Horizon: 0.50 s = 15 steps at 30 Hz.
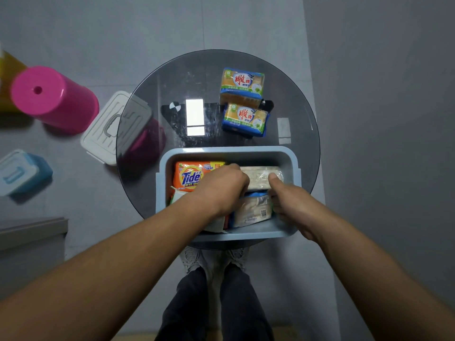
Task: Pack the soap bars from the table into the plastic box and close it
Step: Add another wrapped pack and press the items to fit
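Observation:
An open light-blue plastic box stands at the near edge of the round glass table. Inside lie an orange Tide soap pack, a clear-wrapped pale soap bar at the far right, and a white wrapped soap bar nearer me. My left hand and my right hand are both down in the box, fingers curled on the clear-wrapped bar from either side. Two yellow soap packs with blue and green print lie on the table beyond the box, one farther, one nearer.
On the floor at left lie a white lid with a handle over a magenta box, a pink stool, and a blue box with a clear lid. A grey cabinet edge is at the lower left. My shoes show under the table.

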Motion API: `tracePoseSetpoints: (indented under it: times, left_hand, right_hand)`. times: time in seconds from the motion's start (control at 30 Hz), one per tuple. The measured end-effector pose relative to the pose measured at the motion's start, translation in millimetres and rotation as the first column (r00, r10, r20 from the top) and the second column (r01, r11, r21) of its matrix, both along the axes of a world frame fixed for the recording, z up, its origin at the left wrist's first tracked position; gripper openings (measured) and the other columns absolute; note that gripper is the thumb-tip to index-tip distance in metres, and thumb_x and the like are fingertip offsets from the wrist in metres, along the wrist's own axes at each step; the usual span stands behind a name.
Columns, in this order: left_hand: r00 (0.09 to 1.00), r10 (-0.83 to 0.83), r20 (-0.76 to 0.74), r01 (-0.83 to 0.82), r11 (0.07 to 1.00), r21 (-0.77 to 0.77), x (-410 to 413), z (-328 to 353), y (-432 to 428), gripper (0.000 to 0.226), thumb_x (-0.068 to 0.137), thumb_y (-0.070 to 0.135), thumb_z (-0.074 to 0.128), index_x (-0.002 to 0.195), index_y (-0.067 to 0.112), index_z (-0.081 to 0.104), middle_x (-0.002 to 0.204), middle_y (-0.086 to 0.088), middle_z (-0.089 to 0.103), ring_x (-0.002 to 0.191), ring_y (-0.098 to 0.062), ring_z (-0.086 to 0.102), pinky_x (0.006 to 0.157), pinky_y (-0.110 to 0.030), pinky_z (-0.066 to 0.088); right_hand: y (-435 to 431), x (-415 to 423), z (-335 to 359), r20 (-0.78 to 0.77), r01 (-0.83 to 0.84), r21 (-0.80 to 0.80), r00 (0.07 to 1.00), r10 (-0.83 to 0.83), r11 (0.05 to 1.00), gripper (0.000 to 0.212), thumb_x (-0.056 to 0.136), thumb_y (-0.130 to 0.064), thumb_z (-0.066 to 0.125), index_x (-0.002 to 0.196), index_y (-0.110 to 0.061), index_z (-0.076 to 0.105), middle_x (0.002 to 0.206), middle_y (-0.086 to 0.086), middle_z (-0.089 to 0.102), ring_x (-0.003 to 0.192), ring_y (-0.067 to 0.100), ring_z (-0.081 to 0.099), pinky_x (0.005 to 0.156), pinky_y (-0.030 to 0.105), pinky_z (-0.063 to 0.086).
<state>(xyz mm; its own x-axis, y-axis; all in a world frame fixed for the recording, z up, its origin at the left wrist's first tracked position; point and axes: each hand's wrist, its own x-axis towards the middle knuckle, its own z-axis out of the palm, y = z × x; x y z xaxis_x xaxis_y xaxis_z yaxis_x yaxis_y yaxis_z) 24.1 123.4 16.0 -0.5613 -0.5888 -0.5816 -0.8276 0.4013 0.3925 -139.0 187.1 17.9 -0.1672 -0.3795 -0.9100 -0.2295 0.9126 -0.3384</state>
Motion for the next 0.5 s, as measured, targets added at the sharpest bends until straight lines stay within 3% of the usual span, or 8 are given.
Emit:
tracePoseSetpoints:
  times: [0.13,0.2,0.27,0.4,0.5]
  left_hand:
    - [0.995,0.069,0.079,-0.066,0.997,-0.040,1.5,-2.9,0.9,0.004,0.087,0.026,0.073,0.088,0.023,0.072,0.096,-0.002,0.069,0.090,-0.025,0.063,0.069,-0.034,0.047]
    - [0.989,0.094,0.113,-0.090,0.995,-0.047,0.0,-5.6,-0.2,0.008,0.085,0.028,0.075,0.089,0.021,0.074,0.092,-0.002,0.071,0.088,-0.026,0.065,0.067,-0.034,0.047]
    - [0.986,0.103,0.132,-0.093,0.993,-0.078,-2.6,-8.9,-0.9,0.010,0.083,0.026,0.075,0.091,0.020,0.074,0.091,-0.002,0.070,0.088,-0.027,0.066,0.068,-0.034,0.048]
    - [0.979,0.132,0.153,-0.116,0.987,-0.109,-9.1,-10.1,-4.0,0.015,0.083,0.028,0.076,0.095,0.021,0.072,0.089,-0.001,0.066,0.082,-0.024,0.062,0.069,-0.035,0.049]
    - [0.961,0.257,0.097,-0.261,0.965,0.022,-5.9,-7.9,-14.9,0.020,0.077,0.036,0.083,0.088,0.022,0.073,0.087,0.002,0.071,0.083,-0.018,0.066,0.074,-0.036,0.058]
  right_hand:
    - [1.4,1.6,0.1,0.000,0.006,-0.008,1.000,-0.006,1.000,0.072,0.087,-0.077,0.032,0.121,-0.022,0.064,0.124,0.006,0.068,0.114,0.026,0.062,0.109,0.048,0.043]
    - [1.3,1.4,-1.0,0.006,0.034,-0.016,0.999,-0.034,0.999,0.081,0.085,-0.078,0.033,0.120,-0.013,0.066,0.120,0.009,0.071,0.112,0.029,0.064,0.108,0.051,0.044]
    - [2.5,0.5,-2.6,0.044,0.080,-0.044,0.996,-0.078,0.996,0.077,0.090,-0.072,0.036,0.116,-0.007,0.066,0.104,0.007,0.073,0.100,0.024,0.066,0.107,0.054,0.046]
    - [4.8,-3.4,0.9,0.130,0.132,-0.086,0.984,-0.121,0.987,0.056,0.099,-0.060,0.036,0.119,-0.017,0.066,0.113,0.004,0.075,0.107,0.018,0.070,0.103,0.041,0.052]
    - [6.7,-8.0,4.8,0.189,0.168,-0.103,0.971,-0.147,0.980,0.057,0.100,-0.059,0.035,0.126,-0.017,0.065,0.115,0.003,0.076,0.109,0.016,0.070,0.103,0.038,0.052]
